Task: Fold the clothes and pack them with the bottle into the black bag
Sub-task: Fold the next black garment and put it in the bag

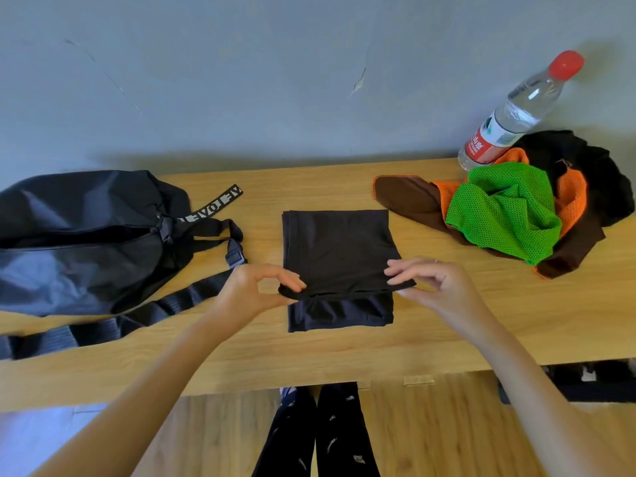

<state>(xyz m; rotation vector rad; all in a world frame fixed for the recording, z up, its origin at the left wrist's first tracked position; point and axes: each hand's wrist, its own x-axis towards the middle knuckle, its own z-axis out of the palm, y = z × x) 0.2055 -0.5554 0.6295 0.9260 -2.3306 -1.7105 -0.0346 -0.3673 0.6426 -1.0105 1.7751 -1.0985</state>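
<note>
Left hand (256, 287) & right hand (426, 280) each pinch the folded black cloth (339, 256); clear red-capped plastic bottle (516, 115) label unreadable. Black fabric bag (79, 235) strap lettering unclear.

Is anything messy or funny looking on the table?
Yes. The clothes pile at the right end lies crumpled, green and orange mesh tangled with brown and black cloth. The water bottle stands right behind it, looking tilted, maybe only from the wide lens. The wall has a chipped crack.

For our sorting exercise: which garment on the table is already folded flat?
The black garment between both hands; the green mesh, orange mesh and brown clothes lie crumpled together.
</note>
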